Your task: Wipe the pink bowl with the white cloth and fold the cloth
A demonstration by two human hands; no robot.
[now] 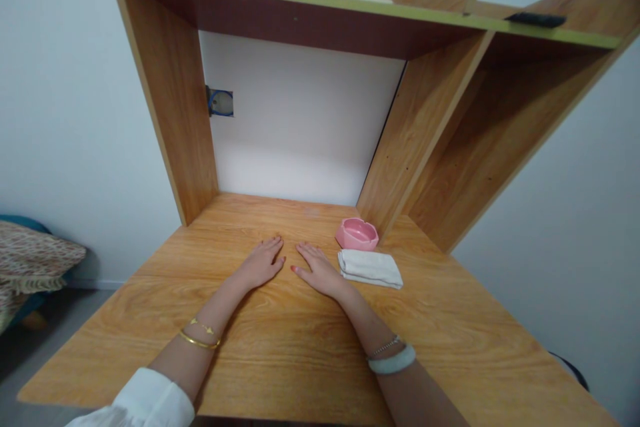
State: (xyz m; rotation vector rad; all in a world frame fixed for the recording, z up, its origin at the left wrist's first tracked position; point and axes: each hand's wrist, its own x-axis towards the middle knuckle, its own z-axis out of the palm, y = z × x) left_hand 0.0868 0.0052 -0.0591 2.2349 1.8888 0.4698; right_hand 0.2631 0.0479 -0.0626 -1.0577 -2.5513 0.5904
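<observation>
White cloth [370,268] just beside the right fingers [311,254]

Two hands [261,263] [320,271], one pink dish [357,235], one cloth [370,267], four bracelets [199,343] and one worktop [290,353] can be counted.

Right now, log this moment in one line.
left hand: palm down on desk | right hand: palm down, beside folded white cloth | pink dish: behind cloth
</observation>
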